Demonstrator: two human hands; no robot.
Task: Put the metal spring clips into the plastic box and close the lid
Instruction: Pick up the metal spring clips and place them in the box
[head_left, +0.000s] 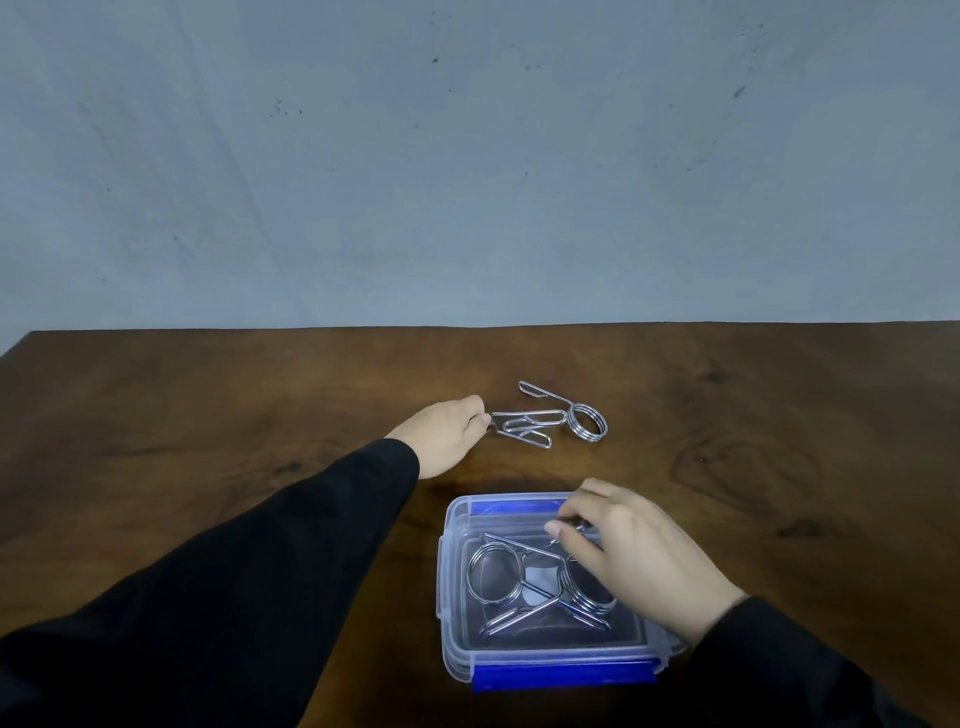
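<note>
I see my left hand (449, 434) stretched out to the centre of the frame, its fingertips pinching the end of a spring clip (524, 427) that lies on the brown table (208, 415). A second clip (569, 413), with its coil toward the right, lies just beside and touching the first. Lower in the frame, right of centre, the clear plastic box (550, 587) sits open on the table, blue latches on its far and near edges. Two clips (511, 582) already lie crossed inside it. My right hand (634, 553) hovers over the box's right half, fingers curled around the thin wire end of a clip in there. Black sleeves (234, 571) cover both arms.
</note>
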